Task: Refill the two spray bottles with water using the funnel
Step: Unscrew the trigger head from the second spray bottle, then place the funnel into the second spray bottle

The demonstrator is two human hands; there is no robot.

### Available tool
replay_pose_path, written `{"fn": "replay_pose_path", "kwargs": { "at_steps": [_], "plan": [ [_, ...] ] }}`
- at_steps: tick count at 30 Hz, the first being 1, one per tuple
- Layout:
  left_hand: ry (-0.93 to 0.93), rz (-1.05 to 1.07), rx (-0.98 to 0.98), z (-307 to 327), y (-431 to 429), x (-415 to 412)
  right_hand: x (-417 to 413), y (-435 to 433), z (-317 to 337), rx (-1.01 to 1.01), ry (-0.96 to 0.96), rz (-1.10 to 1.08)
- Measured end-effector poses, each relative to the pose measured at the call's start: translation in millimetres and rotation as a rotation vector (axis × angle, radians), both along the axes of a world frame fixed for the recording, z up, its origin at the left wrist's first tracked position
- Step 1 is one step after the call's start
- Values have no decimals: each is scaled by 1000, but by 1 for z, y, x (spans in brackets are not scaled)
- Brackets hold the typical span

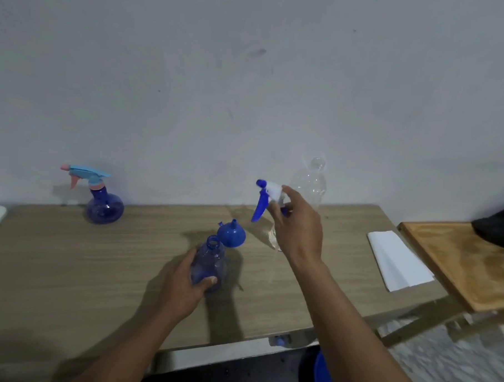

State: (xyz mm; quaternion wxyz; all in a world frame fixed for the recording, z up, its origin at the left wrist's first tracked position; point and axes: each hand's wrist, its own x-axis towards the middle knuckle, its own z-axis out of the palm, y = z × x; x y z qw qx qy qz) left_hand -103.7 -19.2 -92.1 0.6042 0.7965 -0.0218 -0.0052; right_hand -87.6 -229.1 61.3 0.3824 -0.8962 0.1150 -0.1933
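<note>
My left hand [183, 286] grips a blue translucent spray bottle [210, 261] that stands on the wooden table [68, 269] with its neck open and no head on it. My right hand [298, 221] holds the removed blue and white spray head [266, 198] up in the air, to the right of the bottle. A blue funnel [231, 233] lies on the table just behind the open bottle. A second blue round spray bottle [104, 206] with a light blue and pink head stands at the far left by the wall. A clear plastic water bottle [310, 184] stands behind my right hand.
A folded white paper [398, 260] lies at the table's right end. A wooden tray-like board [467, 263] adjoins on the right, with a dark object [500, 227] on it. A blue bucket rim [323, 376] shows below the table's front edge. The wall is close behind.
</note>
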Motion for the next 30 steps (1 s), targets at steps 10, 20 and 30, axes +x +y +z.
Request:
{"fn": "replay_pose_path", "kwargs": {
  "at_steps": [10, 20, 30],
  "plan": [
    [3, 34, 2, 0, 1, -10, -7, 6, -142, -291, 485, 14],
    [37, 40, 72, 14, 1, -14, -18, 3, -190, -392, 530, 86],
    [55, 62, -44, 1, -6, -13, 9, 16, -141, -240, 277, 88]
  ]
}}
